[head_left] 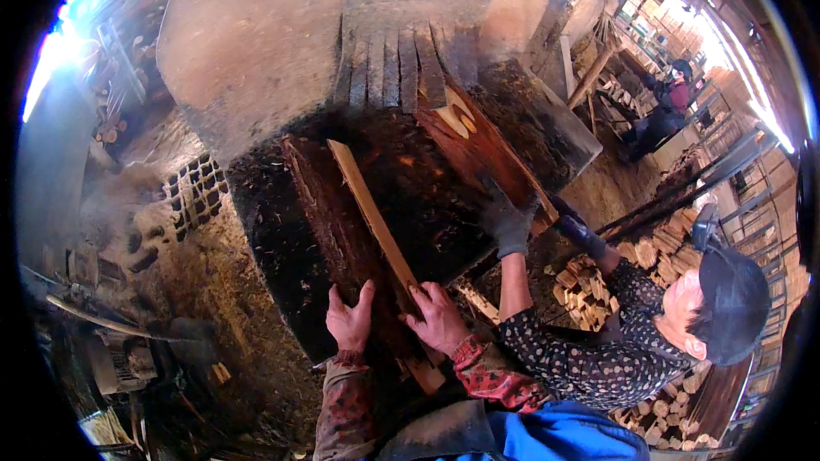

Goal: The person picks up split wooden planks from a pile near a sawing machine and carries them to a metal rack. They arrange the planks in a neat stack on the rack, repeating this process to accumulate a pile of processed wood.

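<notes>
A long, dark bark-covered slab (320, 196) lies lengthwise on a blackened table, pointing away from me. My left hand (350, 318) grips its near part, thumb and forefinger showing on top. Along the slab's right side runs a pale sawn wood strip (371, 209). My right hand (437, 320) is closed around the near part of this strip, fingers pointing left. The near ends of both pieces are partly hidden by my hands and sleeves.
Hanging dark flaps (400, 68) cover an opening in a large housing (256, 43) ahead. At right, a co-worker's gloved hand (508, 218) is on another reddish-brown slab (478, 149). Cut wood (585, 290) is stacked beyond. A holed block (196, 192) stands left; another person (666, 111) is farther off.
</notes>
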### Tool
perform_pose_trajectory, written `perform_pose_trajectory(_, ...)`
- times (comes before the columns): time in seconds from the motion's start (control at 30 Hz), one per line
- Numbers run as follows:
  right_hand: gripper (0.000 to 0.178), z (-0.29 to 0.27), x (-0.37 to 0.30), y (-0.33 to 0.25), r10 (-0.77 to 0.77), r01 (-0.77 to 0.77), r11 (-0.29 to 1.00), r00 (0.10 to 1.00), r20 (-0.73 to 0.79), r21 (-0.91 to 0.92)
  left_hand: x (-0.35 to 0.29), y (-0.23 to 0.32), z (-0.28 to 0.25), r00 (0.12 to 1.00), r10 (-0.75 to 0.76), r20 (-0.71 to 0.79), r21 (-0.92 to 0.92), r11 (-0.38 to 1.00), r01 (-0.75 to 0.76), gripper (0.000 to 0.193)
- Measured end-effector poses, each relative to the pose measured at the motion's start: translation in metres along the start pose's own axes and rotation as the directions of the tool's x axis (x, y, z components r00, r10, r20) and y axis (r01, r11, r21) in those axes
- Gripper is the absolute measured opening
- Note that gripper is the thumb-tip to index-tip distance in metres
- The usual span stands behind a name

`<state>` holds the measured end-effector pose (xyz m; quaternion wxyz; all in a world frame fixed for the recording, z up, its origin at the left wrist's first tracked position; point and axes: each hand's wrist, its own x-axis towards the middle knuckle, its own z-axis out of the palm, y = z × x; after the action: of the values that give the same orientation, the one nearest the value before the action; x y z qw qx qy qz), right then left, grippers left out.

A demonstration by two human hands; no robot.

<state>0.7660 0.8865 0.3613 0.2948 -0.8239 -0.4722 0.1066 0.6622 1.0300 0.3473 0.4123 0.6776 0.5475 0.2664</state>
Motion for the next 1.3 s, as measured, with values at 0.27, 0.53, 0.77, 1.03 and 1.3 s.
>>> perform_pose_trajectory(0.27, 0.056, -0.003, 0.002, -0.004, 0.006, -0.006, 1.000, 1.000, 0.009, 0.026, 0.003, -0.010, 0.007, 1.000, -0.007, 0.016, -0.034, 0.999, 0.008, 0.078)
perform_pose_trajectory(0.53, 0.056, -0.004, -0.001, -0.008, 0.008, -0.008, 1.000, 1.000, 0.005, 0.030, 0.006, -0.021, 0.014, 1.000, 0.018, 0.004, -0.071, 0.997, -0.017, 0.079)
perform_pose_trajectory(0.77, 0.056, -0.005, -0.003, -0.009, 0.004, -0.004, 1.000, 1.000, -0.017, 0.010, 0.009, -0.003, 0.003, 0.976, -0.095, 0.194, -0.092, 0.989, 0.115, 0.086)
perform_pose_trajectory(1.03, 0.049, -0.025, 0.014, -0.015, 0.032, -0.021, 0.995, 0.994, -0.109, 0.102, 0.005, -0.014, 0.007, 0.995, -0.030, 0.092, -0.187, 0.981, 0.047, 0.066)
perform_pose_trajectory(1.3, 0.049, -0.021, 0.087, 0.042, -0.068, 0.050, 0.983, 0.993, -0.101, -0.177, -0.003, 0.007, -0.004, 0.999, 0.016, 0.051, -0.049, 0.999, -0.014, 0.071)
